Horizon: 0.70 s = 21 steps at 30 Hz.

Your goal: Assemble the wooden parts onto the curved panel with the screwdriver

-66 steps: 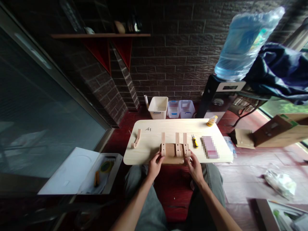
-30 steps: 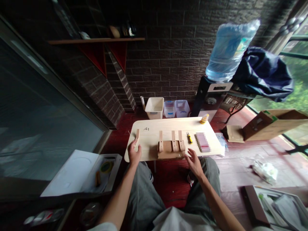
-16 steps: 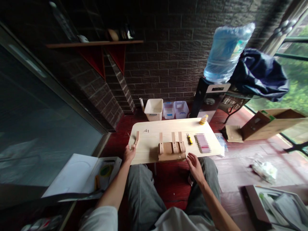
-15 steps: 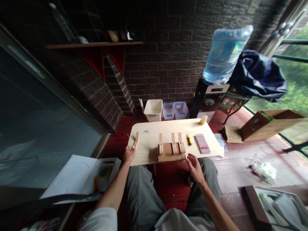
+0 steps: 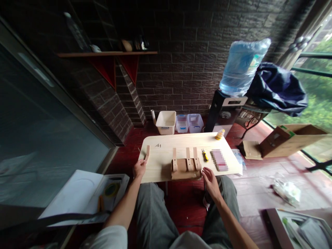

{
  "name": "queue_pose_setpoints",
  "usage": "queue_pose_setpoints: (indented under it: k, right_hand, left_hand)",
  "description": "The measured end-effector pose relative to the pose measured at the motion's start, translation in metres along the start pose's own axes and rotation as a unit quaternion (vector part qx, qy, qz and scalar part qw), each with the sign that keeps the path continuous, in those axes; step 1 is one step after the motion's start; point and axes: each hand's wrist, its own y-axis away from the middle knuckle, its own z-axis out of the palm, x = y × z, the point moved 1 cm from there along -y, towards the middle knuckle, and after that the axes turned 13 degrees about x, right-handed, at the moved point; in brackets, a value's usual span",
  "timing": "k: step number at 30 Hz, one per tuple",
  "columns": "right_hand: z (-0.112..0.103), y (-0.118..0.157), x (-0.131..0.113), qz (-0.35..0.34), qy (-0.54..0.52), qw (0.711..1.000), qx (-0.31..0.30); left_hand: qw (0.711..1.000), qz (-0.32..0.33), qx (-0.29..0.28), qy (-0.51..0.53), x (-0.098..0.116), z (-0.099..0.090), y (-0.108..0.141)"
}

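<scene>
At the table's left edge, my left hand (image 5: 139, 168) is closed on the lower end of a curved light wooden strip (image 5: 147, 153). On the table (image 5: 160, 174) near its front edge lies a brown cardboard box (image 5: 185, 174). Three similar wooden strips rest on it and point away from me: one on the left (image 5: 174, 158) and two closer together (image 5: 188, 158) on the right. My right hand (image 5: 209, 178) is beside the box's right end, fingers apart and holding nothing; whether it touches the box I cannot tell. A yellow and black screwdriver (image 5: 205, 155) lies beyond that hand.
A blurred pink rectangle (image 5: 219, 160) lies right of the screwdriver, and a small yellow bottle (image 5: 220, 134) stands at the far right corner. Behind the table are plastic bins (image 5: 166, 121) and a water dispenser (image 5: 223, 110). An open white case (image 5: 77, 190) is at left.
My left hand has tilted the wooden strip a little more upright. The whole view has shifted slightly; the right hand stays beside the box.
</scene>
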Motion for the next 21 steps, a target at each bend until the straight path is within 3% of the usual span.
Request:
queue_pose_setpoints:
  k: [3, 5, 10, 15, 21]
  right_hand:
    - [0.004, -0.001, 0.001, 0.002, -0.002, 1.0, 0.0]
    - [0.005, -0.001, 0.002, -0.001, -0.002, 1.0, 0.003]
    - [0.008, 0.001, 0.0, -0.018, -0.006, 1.0, 0.014]
    - [0.008, 0.004, -0.003, -0.027, -0.001, 0.999, 0.029]
    - [0.0, 0.003, -0.009, -0.03, 0.014, 0.999, 0.038]
  left_hand:
    - [0.999, -0.001, 0.007, 0.045, 0.016, -0.009, 0.007]
    - [0.991, 0.012, -0.002, 0.134, 0.034, -0.016, 0.017]
    - [0.945, 0.056, -0.037, 0.319, 0.088, -0.027, 0.056]
    - [0.929, 0.067, -0.064, 0.359, 0.126, -0.028, 0.094]
    - [0.921, 0.054, -0.074, 0.379, 0.141, -0.02, 0.13]
